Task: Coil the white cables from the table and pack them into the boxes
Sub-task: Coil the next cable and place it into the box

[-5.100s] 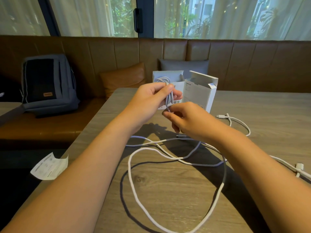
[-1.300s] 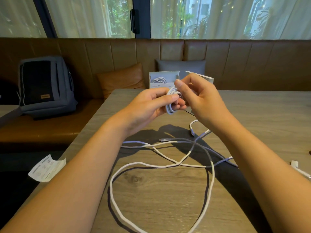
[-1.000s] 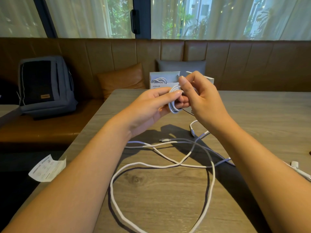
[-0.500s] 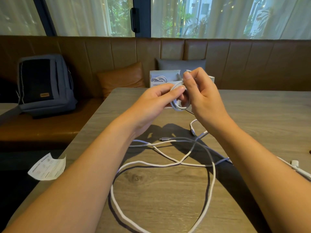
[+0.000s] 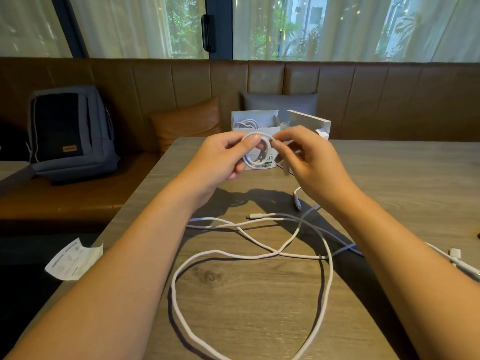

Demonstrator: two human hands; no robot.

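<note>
My left hand (image 5: 226,156) grips a small round coil of white cable (image 5: 259,162), held up above the far part of the wooden table (image 5: 405,178). My right hand (image 5: 309,162) pinches the coil's right side, its fingers blurred. Behind the coil stands an open white box (image 5: 255,126) with a coiled cable inside. A second open white box (image 5: 310,123) stands to its right, partly hidden by my right hand. Loose white cables (image 5: 259,255) lie looped and crossed on the table under my arms.
A cable end with a plug (image 5: 457,255) lies at the table's right edge. A paper leaflet (image 5: 72,261) hangs off the table's left edge. A grey backpack (image 5: 67,133) and cushions sit on the brown bench behind.
The loose cable has been wound into a round coil in my left hand. In the last second my right hand shifted from over the coil to its right side.
</note>
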